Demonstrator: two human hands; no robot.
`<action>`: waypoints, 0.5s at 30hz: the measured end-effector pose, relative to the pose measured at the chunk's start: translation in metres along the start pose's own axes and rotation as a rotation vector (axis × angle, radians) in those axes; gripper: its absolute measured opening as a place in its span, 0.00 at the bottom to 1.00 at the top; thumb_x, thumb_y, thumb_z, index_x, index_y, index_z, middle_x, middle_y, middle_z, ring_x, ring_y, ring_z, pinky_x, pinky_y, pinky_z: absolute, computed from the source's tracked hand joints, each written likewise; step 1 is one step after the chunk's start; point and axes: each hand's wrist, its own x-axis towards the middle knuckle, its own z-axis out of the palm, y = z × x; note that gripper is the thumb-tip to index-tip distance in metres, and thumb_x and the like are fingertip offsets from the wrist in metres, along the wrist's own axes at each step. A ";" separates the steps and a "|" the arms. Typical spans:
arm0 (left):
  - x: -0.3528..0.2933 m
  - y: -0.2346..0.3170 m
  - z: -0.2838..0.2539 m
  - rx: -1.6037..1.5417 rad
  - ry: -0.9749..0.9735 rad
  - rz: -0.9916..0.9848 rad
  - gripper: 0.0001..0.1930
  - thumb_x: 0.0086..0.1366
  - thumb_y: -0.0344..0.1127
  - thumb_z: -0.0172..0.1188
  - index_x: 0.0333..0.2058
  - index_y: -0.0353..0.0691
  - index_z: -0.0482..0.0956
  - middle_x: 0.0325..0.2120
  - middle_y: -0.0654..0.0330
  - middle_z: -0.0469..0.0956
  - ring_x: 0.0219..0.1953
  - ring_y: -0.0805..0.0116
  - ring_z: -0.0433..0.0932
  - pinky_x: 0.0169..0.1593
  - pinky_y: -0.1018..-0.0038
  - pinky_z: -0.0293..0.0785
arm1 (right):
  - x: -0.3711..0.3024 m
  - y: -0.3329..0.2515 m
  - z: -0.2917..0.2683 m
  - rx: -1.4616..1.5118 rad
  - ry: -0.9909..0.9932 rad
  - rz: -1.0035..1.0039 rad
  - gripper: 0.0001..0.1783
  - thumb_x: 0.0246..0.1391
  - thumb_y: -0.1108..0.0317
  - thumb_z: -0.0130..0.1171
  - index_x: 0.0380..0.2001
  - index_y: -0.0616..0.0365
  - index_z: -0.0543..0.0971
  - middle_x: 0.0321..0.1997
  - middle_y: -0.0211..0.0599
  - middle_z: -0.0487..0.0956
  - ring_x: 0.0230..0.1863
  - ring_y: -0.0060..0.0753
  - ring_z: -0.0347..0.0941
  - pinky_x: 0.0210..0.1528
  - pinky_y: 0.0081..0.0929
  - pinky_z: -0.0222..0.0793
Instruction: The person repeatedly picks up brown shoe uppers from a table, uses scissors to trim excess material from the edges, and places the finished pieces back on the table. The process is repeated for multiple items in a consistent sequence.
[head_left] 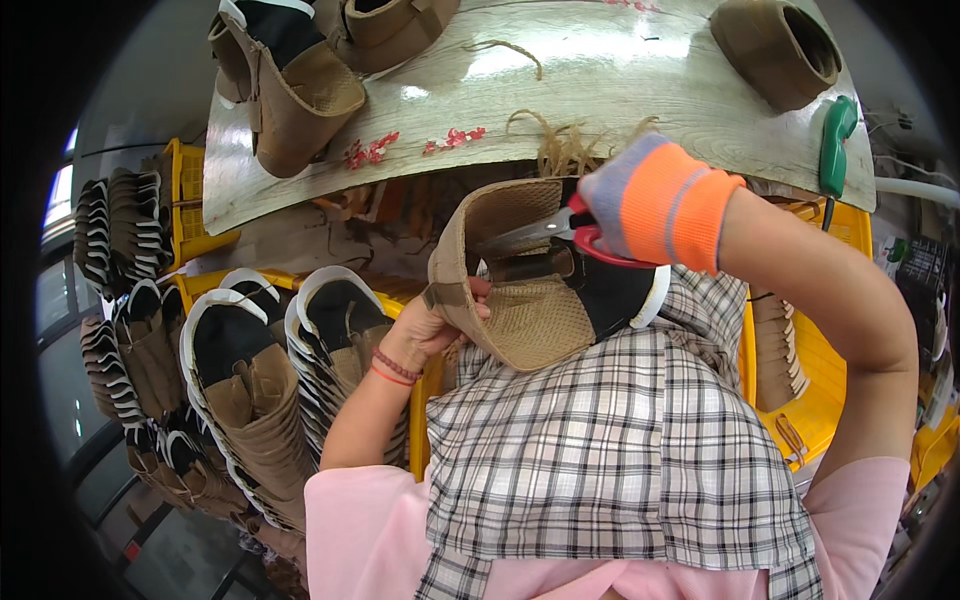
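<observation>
A pale table (620,90) spreads beyond both hands, its near edge close to the right hand (660,200). A yellow crate (825,400) stands below the right forearm; a stack of brown shoes (255,430) crowds the left side of the left hand (430,325). The open brown shoe (540,315) is between the hands, its left side gripped by the left fingers. Another shoe (780,55) sits beyond the right hand. That gloved hand curls around red-handled scissors (552,227), blades inside the held shoe. To its right lies a green tool (838,140); loose threads (565,150) hang just beyond its left.
</observation>
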 end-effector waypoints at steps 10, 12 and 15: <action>0.023 0.002 0.013 0.191 0.107 0.325 0.12 0.58 0.30 0.71 0.37 0.38 0.77 0.27 0.66 0.76 0.25 0.79 0.75 0.27 0.83 0.69 | -0.054 0.004 0.051 0.287 -0.149 0.261 0.35 0.44 0.32 0.67 0.39 0.55 0.84 0.33 0.44 0.84 0.36 0.47 0.82 0.38 0.38 0.76; 0.033 -0.003 0.018 0.280 0.126 0.517 0.13 0.58 0.30 0.71 0.38 0.38 0.75 0.26 0.67 0.76 0.25 0.79 0.73 0.26 0.83 0.67 | -0.057 0.001 0.060 0.350 -0.155 0.311 0.36 0.43 0.31 0.67 0.38 0.55 0.83 0.33 0.44 0.84 0.36 0.48 0.81 0.39 0.38 0.76; 0.042 -0.004 0.017 0.575 0.231 0.583 0.08 0.62 0.27 0.64 0.38 0.37 0.74 0.31 0.63 0.74 0.30 0.75 0.73 0.32 0.79 0.69 | -0.061 0.000 0.069 0.388 -0.159 0.330 0.38 0.43 0.30 0.66 0.39 0.55 0.83 0.34 0.45 0.84 0.38 0.48 0.82 0.40 0.38 0.76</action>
